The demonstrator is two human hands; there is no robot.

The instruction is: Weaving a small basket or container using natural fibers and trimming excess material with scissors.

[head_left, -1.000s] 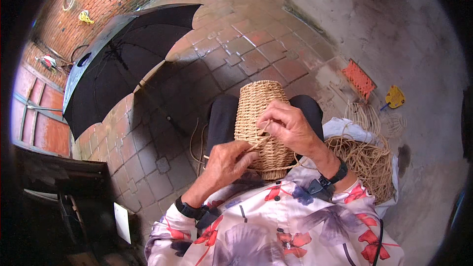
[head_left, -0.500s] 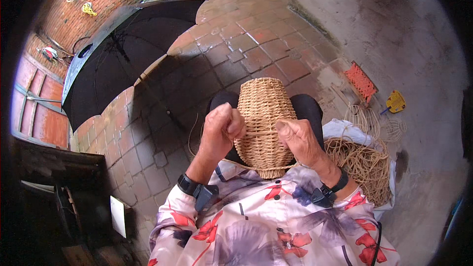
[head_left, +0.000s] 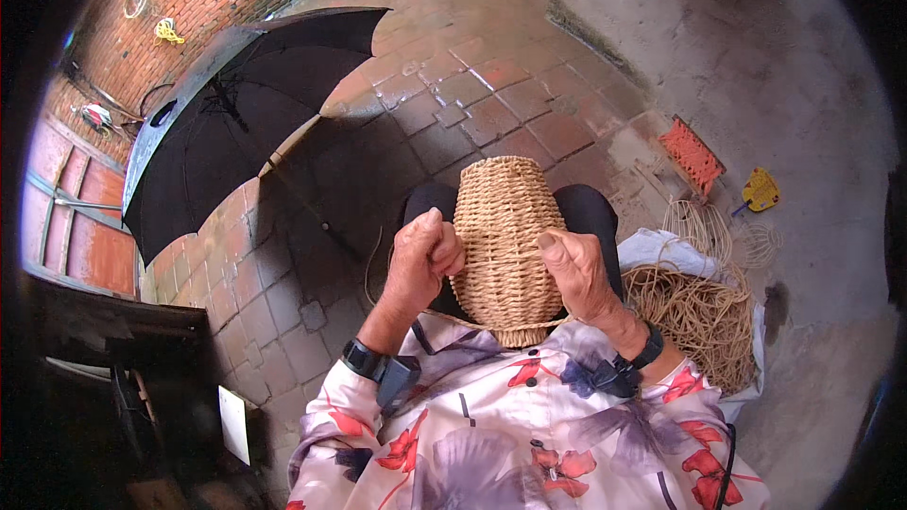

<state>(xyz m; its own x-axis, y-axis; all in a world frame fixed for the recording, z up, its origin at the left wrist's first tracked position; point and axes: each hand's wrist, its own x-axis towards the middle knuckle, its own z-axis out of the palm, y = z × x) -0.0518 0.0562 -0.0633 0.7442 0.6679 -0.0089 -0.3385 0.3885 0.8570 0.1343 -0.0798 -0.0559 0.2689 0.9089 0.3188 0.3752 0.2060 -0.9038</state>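
Straw-coloured, our basket [head_left: 507, 236] sits at the frame's centre. Our left hand [head_left: 422, 253] and right hand [head_left: 580, 274] are clenched at its side edges, holding what we cannot tell; past its top edge, tiled floor [head_left: 463, 99] spreads toward upper middle.

Pale floral shirt [head_left: 515, 420], black wristbands [head_left: 360, 359], dark trousers [head_left: 592, 212].

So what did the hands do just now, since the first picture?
The left hand moved forward and a little left; the right hand slid right, so they are now farther apart, one on each side of the basket. I can't tell if either let go of anything. The basket, umbrella and heap of cord stayed put.
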